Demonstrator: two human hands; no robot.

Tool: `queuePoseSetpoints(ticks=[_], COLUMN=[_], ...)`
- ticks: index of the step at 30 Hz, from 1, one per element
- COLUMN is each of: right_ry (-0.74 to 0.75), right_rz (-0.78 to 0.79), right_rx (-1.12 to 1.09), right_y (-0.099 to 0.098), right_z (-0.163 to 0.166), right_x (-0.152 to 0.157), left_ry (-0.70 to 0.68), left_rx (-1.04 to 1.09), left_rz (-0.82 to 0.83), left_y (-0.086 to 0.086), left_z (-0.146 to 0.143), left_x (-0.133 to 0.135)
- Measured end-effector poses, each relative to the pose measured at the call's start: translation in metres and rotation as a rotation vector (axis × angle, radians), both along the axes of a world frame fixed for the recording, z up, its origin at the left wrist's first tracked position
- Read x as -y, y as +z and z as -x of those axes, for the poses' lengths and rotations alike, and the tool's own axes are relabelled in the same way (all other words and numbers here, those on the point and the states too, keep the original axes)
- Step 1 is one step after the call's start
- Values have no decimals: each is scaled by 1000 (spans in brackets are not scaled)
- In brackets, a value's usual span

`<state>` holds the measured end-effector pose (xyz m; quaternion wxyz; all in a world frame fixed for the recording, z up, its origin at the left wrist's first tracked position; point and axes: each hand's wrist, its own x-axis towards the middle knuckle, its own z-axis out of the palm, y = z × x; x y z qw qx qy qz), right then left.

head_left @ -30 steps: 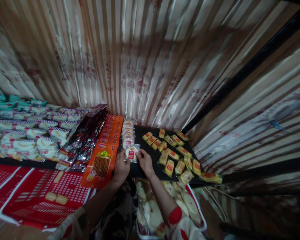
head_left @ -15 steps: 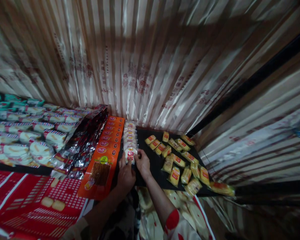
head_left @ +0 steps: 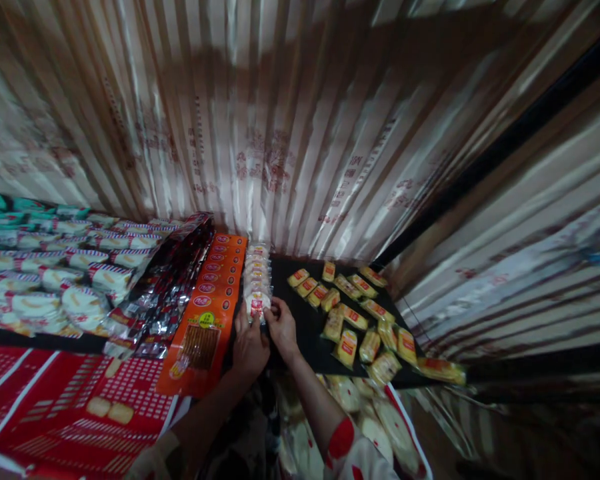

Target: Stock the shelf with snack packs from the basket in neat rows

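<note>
Head view is showing both hands meeting close together at the near end of a row of packets. The left hand [head_left: 250, 345] and the right hand [head_left: 283, 327] are each pinching the small clear packet [head_left: 257, 305] with a red label. Their fingertips are closing on its two sides, so it is sitting between them at the front of the row of like packets [head_left: 257, 270] (the row is running away toward the curtain). That row is lying along the left edge of the black desk [head_left: 307, 333]. Just to the left, orange packets [head_left: 211, 300] are overlapping in a strip, with dark foil packets [head_left: 173, 283] beside them. To the right, yellow snack packets [head_left: 353, 313] are lying scattered on the desk. A red basket [head_left: 55, 407] is sitting at the lower left, and a striped curtain [head_left: 290, 133] is hanging behind everything.
</note>
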<state>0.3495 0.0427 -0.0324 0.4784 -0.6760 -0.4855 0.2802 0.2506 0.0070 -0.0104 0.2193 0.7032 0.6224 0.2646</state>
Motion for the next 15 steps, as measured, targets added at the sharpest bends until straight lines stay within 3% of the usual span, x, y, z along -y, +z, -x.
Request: queuePoseSetpoints(ticks=[4,8,12,15], right_ry=[-45,-86,-143,-109], right_rz=[-63,-43,37,103], right_rx=[-35,-11,76,157], right_y=[4,6,-4,-17], right_z=[-12,-35,-65,-82], right_x=[43,111,180,222], left_ry=[-38,-191,-500,-571], left_rx=[24,113,136,-23], left_rz=[-61,-89,78,229], left_y=[7,6,-12,-36], left_z=[-2,-15,-33,-43], left_x=[18,62,122,159])
